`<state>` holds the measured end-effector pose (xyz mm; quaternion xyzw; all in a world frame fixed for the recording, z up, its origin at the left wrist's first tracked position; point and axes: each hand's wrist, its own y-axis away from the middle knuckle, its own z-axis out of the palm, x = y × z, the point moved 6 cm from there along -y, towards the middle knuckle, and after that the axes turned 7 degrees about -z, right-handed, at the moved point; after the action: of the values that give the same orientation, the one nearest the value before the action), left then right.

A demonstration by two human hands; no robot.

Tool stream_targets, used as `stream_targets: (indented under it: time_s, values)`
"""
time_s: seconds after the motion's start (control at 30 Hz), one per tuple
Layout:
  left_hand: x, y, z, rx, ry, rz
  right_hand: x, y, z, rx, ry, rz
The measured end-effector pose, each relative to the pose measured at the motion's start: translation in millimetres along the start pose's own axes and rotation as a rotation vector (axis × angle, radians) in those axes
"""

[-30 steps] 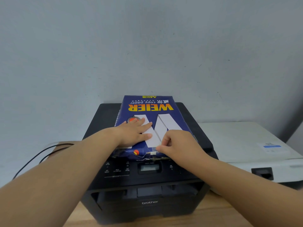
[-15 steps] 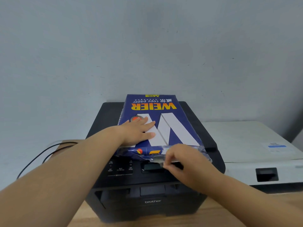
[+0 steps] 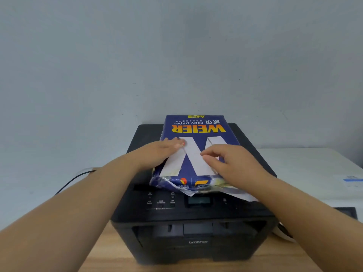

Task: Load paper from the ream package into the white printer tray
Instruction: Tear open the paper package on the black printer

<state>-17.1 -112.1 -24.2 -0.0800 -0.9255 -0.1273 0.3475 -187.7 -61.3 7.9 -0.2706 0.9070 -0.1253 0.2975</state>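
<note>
Blue ream package (image 3: 196,152) w/ yellow "WEIER" lettering lies flat on top of the black printer (image 3: 188,228), its print upside down from where I stand. Near end of the wrapper is torn open & crumpled, w/ a white flap (image 3: 235,193) hanging over the printer's control panel (image 3: 176,203). My left hand (image 3: 157,154) lies flat on the package's left side, fingers straight & together, palm down, pressing, not gripping anything. My right hand (image 3: 229,161) rests on the right side of the package, fingers curled loosely w/ tips touching the wrapper; can't tell if it's pinching any of it. White printer (image 3: 314,173) sits just beside the black one on the right, on the same wooden table (image 3: 117,258); its tray isn't clear to me from here. Black cable (image 3: 76,176) runs off to the left by the wall.
</note>
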Motion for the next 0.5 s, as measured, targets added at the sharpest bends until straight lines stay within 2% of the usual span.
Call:
stream_targets:
  time_s: [0.07,0.17,0.37,0.5]
  values:
    - [-14.8,5.0,-4.7,-0.015,-0.225,0.003,-1.6,-16.7,21.3,-0.166,0.044,0.018]
    - [-29.7,10.8,-4.6,-0.036,-0.430,-0.036,-16.5,-31.6,53.2,-0.388,0.217,-0.107]
    - [-29.9,9.9,-1.7,-0.010,-0.583,-0.028,-32.5,-39.7,61.4,-0.471,0.355,-0.240]
    - [-30.5,5.4,-0.6,0.002,-0.591,-0.001,-35.0,-40.8,61.8,-0.432,0.338,-0.214]
